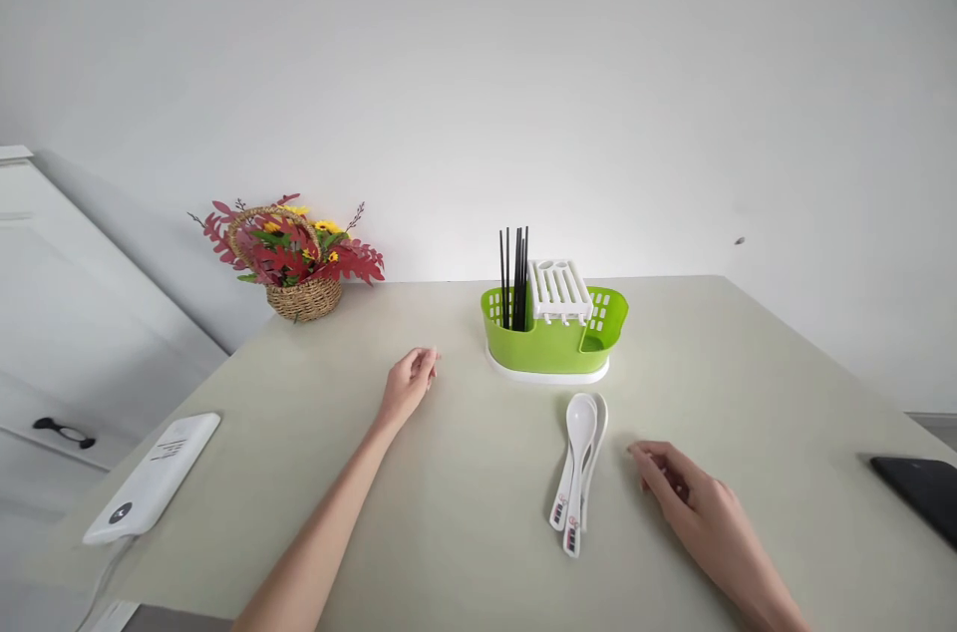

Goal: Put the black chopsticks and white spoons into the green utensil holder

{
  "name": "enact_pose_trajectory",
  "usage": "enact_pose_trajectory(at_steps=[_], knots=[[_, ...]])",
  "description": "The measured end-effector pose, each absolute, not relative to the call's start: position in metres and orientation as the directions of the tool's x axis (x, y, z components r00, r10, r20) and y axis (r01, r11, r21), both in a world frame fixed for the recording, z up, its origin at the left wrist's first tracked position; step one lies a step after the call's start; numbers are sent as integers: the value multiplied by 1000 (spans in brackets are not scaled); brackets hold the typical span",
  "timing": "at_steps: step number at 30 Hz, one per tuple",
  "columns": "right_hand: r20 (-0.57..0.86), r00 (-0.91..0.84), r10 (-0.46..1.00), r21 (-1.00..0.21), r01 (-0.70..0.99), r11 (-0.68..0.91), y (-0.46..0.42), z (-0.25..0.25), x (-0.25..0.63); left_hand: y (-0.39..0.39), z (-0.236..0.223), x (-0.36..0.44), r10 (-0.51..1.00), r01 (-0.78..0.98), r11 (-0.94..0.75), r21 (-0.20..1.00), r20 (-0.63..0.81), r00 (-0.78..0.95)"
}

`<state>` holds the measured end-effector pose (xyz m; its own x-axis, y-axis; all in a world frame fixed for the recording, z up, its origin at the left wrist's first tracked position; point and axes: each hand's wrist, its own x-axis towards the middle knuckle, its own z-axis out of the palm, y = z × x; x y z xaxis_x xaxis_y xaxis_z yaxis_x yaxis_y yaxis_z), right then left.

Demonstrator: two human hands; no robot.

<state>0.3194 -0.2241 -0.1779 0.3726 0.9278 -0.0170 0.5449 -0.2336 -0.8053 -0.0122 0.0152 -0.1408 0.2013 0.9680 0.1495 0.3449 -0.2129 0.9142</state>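
Observation:
My left hand (410,381) rests on the table left of a green cutlery holder (551,345), its fingers curled in and nothing showing in them. To the right of some white spoons (581,428), my right hand (692,502) lies near the tabletop, fingers bent inward and empty, apart from the spoons. The spoons overlap in a small pile, bowls toward the holder and patterned handle ends toward me. Several black chopsticks (520,283) stand upright in the holder's left compartment. A white slotted rack (559,290) with small hooks sits over its middle, and a white base (549,377) is underneath.
A wicker basket (305,299) of red leaves and yellow flowers stands at the back left. A white power bank (154,477) with a cable lies at the left edge, a black phone (919,492) at the right edge. A white cabinet (75,313) adjoins the table's left side.

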Motion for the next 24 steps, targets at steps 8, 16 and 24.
enact_pose_trajectory(at_steps=[8, 16, 24], knots=[[-173, 291, 941, -903, 334, -270, -167, -163, 324, 5, -145, -19, 945, 425, -276, 862, 162, 285], [-200, 278, 940, -885, 360, -295, -158, -170, 324, 5, -149, -22, 941, 426, -282, 859, 162, 297], [-61, 329, 942, -841, 492, -226, -181, -162, 350, 1, -147, -22, 932, 418, -294, 860, 161, 324]])
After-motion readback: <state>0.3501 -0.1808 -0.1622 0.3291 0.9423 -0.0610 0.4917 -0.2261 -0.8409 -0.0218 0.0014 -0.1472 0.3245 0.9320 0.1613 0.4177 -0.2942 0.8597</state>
